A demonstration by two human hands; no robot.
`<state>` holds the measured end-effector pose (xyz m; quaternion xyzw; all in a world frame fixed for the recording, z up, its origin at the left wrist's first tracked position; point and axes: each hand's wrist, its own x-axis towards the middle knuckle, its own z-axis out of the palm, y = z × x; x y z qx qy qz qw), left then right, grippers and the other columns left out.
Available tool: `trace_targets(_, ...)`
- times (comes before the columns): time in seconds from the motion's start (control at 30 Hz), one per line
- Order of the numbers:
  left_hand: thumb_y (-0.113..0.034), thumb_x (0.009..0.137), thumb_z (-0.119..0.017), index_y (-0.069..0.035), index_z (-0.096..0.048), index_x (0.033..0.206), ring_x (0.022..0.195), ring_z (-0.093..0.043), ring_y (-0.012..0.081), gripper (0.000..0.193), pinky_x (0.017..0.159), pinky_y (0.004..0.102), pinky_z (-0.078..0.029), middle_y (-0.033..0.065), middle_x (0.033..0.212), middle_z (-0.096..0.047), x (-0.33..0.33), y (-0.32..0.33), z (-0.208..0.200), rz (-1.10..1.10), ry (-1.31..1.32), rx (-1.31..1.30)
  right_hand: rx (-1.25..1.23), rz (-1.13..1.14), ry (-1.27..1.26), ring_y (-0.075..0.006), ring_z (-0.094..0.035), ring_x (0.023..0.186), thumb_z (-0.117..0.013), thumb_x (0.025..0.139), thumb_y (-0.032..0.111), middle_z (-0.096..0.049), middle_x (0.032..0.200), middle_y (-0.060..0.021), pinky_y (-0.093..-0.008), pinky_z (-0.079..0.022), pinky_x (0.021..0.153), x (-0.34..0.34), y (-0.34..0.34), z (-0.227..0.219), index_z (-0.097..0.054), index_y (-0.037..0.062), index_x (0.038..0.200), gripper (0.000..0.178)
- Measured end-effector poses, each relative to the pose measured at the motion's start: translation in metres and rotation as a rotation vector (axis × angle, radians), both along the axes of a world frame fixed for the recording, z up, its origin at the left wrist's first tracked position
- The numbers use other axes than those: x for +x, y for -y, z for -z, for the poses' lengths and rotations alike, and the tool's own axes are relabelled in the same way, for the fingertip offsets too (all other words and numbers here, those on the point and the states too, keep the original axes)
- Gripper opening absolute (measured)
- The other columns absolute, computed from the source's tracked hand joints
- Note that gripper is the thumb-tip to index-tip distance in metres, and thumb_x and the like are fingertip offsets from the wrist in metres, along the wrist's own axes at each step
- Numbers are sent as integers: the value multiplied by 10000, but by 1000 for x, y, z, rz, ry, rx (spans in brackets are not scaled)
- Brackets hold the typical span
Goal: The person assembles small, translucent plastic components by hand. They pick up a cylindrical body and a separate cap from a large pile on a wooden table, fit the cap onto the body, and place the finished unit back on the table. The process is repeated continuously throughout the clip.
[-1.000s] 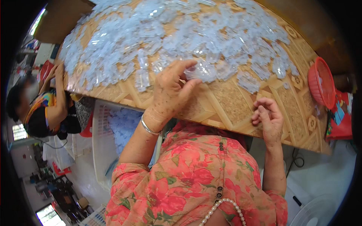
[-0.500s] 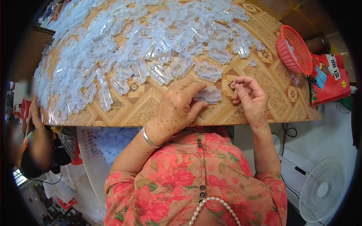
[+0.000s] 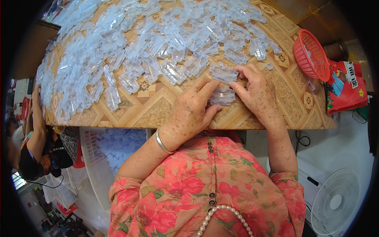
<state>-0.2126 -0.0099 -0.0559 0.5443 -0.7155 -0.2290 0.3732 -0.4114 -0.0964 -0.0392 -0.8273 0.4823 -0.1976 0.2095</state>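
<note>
A clear plastic part [image 3: 223, 96], block-shaped with ridges, lies flat near the front edge of the table. My left hand [image 3: 193, 103] closes on its left end, with the thumb in front and the fingers behind. Just beyond it lies a second, similar clear part [image 3: 223, 73]. My right hand [image 3: 257, 91] is at the right of both parts. Its forefinger reaches the right end of the farther part, while the thumb, held apart from it, points at the gap between the two. No held thing shows in the right hand.
A big heap of clear plastic parts [image 3: 169, 39] spreads over the patterned tabletop [image 3: 150, 110]. At the right are a red basket [image 3: 312, 59] and a red bag [image 3: 347, 85]. A white fan [image 3: 335, 201] stands below; another person's arm [image 3: 37, 122] is at the far left.
My right hand has moved left, from beside the near part to the farther one, and its thumb and forefinger have spread. My left hand stays on the near part.
</note>
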Motion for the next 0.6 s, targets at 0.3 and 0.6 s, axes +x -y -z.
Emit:
trace_targets(0.3,-82,769,-827,-48,-613,1306,818,-665,254,579,725,350,-554,136,1142,-635,2,2,1,1,-4,-1,23,31,27,-312,-677,882,-762,851,244,-659,970,-112,-416,-535,770,-6,-1,1,-677,39,1142,366)
trace_targets(0.6,-81,770,-828,-52,-618,1303,801,-655,249,573,711,337,-545,122,1109,-641,5,3,2,-3,-84,62,45,76,14,-282,-678,880,-764,861,272,-668,946,-103,-398,-531,766,-15,17,-14,-682,57,1163,380)
